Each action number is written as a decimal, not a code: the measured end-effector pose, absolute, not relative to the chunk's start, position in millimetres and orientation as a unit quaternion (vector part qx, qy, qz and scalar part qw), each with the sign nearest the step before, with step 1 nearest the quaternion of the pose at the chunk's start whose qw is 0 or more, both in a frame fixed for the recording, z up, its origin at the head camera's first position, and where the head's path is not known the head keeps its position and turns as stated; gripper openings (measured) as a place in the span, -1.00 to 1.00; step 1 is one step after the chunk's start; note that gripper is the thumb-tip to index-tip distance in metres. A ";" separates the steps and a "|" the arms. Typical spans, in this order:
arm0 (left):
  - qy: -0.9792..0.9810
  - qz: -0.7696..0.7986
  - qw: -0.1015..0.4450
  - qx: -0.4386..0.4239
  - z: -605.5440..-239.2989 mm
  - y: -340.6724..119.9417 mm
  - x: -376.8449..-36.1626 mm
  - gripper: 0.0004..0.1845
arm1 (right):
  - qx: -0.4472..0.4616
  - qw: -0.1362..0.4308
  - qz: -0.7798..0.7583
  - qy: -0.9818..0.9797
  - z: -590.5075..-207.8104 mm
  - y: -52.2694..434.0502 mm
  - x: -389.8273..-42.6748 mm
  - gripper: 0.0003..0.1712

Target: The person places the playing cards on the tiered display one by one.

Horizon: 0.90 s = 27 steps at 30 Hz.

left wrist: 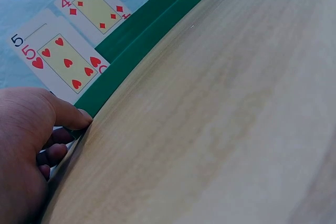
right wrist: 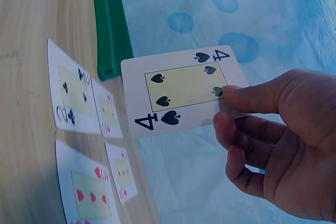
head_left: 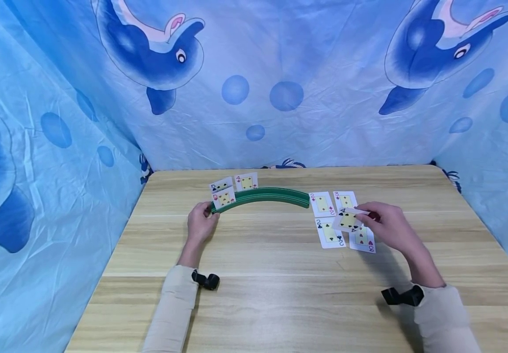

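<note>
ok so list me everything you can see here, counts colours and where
4 of spades: one, white with black pips, held above the cards at the table's right
flat cards: four face up, white, red and black pips, right of the holder, including a 2 of diamonds and a 2 of clubs
card holder: one, green, curved, far middle of the table
standing cards: three in the holder's left end, 5 of hearts in front, a black 5 behind it, 4 of diamonds beside
table: one, light wood
backdrop cloth: blue, whale print, around the table
wrist cameras: two, black
left hand: grip on the holder's left end
right hand: pinches the 4 of spades
</note>
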<state>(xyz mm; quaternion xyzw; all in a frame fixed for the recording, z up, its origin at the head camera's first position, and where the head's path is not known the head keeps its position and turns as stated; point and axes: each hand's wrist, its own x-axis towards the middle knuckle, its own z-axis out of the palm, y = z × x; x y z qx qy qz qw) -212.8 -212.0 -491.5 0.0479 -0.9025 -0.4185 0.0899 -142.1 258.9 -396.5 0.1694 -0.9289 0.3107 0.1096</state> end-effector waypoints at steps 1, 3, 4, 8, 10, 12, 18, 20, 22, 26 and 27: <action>-0.903 -0.418 0.090 0.048 -491.7 -212.3 -213.0 -0.55 | 0.170 0.108 0.312 -0.928 -395.8 256.7 -142.8 -0.82; -0.903 -0.418 0.088 0.048 -492.1 -212.4 -213.3 -0.54 | 0.174 0.106 0.315 -0.927 -394.7 252.3 -143.9 -0.83; -0.903 -0.419 0.088 0.048 -492.1 -212.4 -213.5 -0.54 | 0.174 0.103 0.316 -0.927 -394.2 250.3 -144.6 -0.83; -0.899 -0.426 0.085 0.046 -491.6 -212.2 -213.5 -0.54 | 0.172 0.089 0.317 -0.928 -394.0 242.3 -148.3 -0.84; -0.899 -0.426 0.086 0.046 -491.4 -212.4 -213.5 -0.54 | 0.173 0.085 0.316 -0.929 -393.7 238.3 -150.7 -0.84; -0.899 -0.426 0.086 0.046 -491.5 -212.7 -213.3 -0.54 | 0.178 0.084 0.316 -0.928 -393.0 234.1 -153.7 -0.84; -0.900 -0.424 0.089 0.044 -491.5 -213.3 -213.2 -0.55 | 0.195 0.073 0.323 -0.923 -390.5 221.0 -162.7 -0.81; -0.900 -0.424 0.090 0.043 -491.6 -213.2 -213.3 -0.55 | 0.200 0.068 0.320 -0.924 -390.0 216.7 -165.3 -0.81; -0.901 -0.423 0.088 0.043 -491.7 -212.9 -213.3 -0.54 | 0.207 0.065 0.317 -0.923 -389.2 211.9 -167.6 -0.81; -0.900 -0.424 0.086 0.046 -491.8 -212.8 -213.4 -0.54 | 0.219 0.058 0.321 -0.920 -386.4 201.9 -172.9 -0.79; -0.900 -0.424 0.085 0.047 -491.5 -212.8 -213.3 -0.54 | 0.221 0.055 0.323 -0.919 -385.5 199.2 -174.3 -0.78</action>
